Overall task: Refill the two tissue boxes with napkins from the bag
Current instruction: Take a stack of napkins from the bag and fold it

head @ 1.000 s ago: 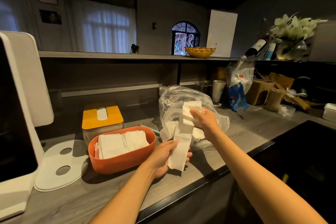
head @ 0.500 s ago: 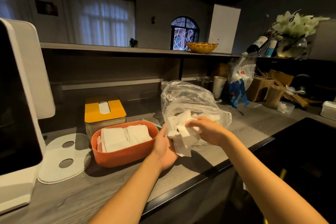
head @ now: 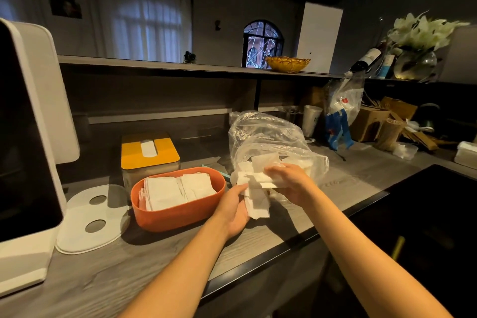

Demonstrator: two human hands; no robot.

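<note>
napkins bunched at the bag mouth

i had both grips on the napkins (head: 254, 186), left hand (head: 236, 210) beneath, right hand (head: 289, 183) above, beside the orange box (head: 178, 214); soft, light, best pinched mid-stack.

A yellow bowl (head: 287, 63) sits on the shelf (head: 154, 66); flowers (head: 420, 31) stand far right.

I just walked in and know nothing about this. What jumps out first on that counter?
Both hands meet at the middle of the counter, the left hand and right hand holding a bunch of white napkins in front of a clear plastic bag. Just left sits a bright orange box, open and stacked with napkins, and behind it a box with a yellow lid.
</note>
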